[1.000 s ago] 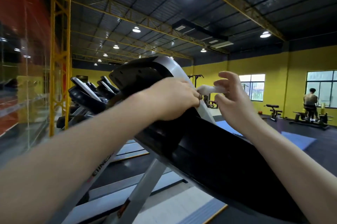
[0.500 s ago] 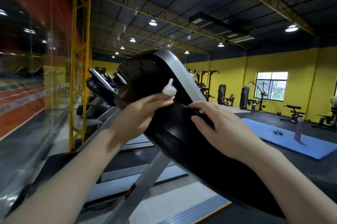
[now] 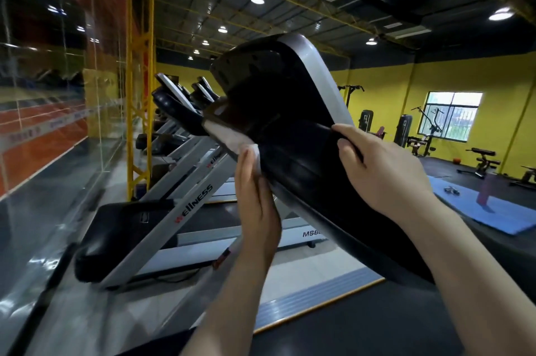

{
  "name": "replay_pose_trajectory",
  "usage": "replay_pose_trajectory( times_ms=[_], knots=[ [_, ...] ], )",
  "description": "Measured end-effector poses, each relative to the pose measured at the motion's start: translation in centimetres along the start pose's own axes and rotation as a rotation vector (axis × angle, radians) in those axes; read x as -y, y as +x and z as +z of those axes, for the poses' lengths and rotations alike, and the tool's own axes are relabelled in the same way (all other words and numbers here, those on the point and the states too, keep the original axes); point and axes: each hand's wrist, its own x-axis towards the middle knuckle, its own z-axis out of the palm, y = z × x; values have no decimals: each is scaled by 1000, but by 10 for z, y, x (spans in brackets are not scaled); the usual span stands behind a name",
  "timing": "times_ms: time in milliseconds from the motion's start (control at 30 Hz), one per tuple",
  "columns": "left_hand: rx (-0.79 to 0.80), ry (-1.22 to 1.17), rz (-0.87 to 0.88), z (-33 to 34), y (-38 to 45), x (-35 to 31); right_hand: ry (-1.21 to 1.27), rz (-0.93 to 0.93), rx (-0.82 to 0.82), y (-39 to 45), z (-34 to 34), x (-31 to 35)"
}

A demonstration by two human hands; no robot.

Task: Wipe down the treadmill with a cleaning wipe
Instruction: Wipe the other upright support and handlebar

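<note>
The treadmill console (image 3: 290, 112) is black with a silver rim and tilts across the middle of the view. My left hand (image 3: 256, 202) lies flat against its lower left edge, fingers straight up, pressing a white cleaning wipe (image 3: 250, 150) onto the rim. Part of the wipe is hidden under the fingers. My right hand (image 3: 383, 173) holds the console's right side, with fingers curled over the silver edge and the thumb on the black face.
A row of other treadmills (image 3: 177, 100) runs back on the left beside a yellow steel column (image 3: 139, 94) and a glass wall (image 3: 43, 123). A blue mat (image 3: 499, 210) and weight machines (image 3: 426, 135) stand at the right.
My left hand has slid the wipe from the console's upper face down to its lower left edge and flattened against it. My right hand stays on the right side.
</note>
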Motion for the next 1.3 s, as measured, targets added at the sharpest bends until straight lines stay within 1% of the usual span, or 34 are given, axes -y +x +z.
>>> replay_pose_trajectory(
  times_ms=[33,100,167,233,333,367,400,433,533,567,600,633,700,767,833,867,900,967,1000,1067,1100,1133,1200,1267,1300],
  knots=[
    [-39,-50,-89,7,-9,9,-5,1,-11,0,1,0],
    [-51,-165,-245,23,-28,19,-18,1,-34,0,3,1],
    [-44,-281,-306,36,-46,14,-28,18,-49,-1,3,2],
    [-45,-372,-255,43,-58,3,-28,34,-47,-2,3,4],
    [-59,-355,-52,43,-56,3,-33,36,-56,-2,4,7],
    [-64,-346,-19,42,-50,10,-39,36,-60,-1,5,9],
    [-81,-352,-40,42,-41,24,-48,40,-61,0,6,10],
    [-112,-375,-119,42,-28,36,-60,46,-60,1,7,10],
    [-218,-455,-563,35,20,71,-82,81,-62,2,9,11],
    [-230,-492,-676,31,34,80,-83,88,-65,2,9,12],
    [-239,-534,-751,27,44,88,-87,94,-68,2,10,14],
    [-248,-544,-790,24,52,93,-97,101,-73,2,11,16],
    [-277,-569,-814,24,60,92,-131,112,-89,1,13,17],
    [-246,-541,-732,25,56,91,-166,106,-112,2,14,18],
    [-230,-555,-581,25,38,90,-183,64,-127,2,16,19],
    [-199,-585,-468,26,24,86,-184,22,-126,2,16,20],
    [-181,-561,-316,30,10,80,-195,-35,-109,3,16,22],
    [-152,-471,-27,39,-11,60,-285,-151,-22,3,16,28],
    [-142,-429,81,41,-12,48,-347,-184,26,3,17,33],
    [-175,-358,194,42,-5,33,-482,-228,60,1,22,44],
    [-202,-346,182,44,1,37,-557,-269,50,0,26,49],
    [-221,-360,121,46,8,47,-628,-306,47,2,32,56],
    [-256,-390,-83,47,18,79,-701,-332,80,13,40,67],
    [-276,-503,-348,51,17,107,-712,-325,135,30,44,75],
    [-278,-604,-533,56,11,114,-714,-316,158,37,46,78]
  ],
)
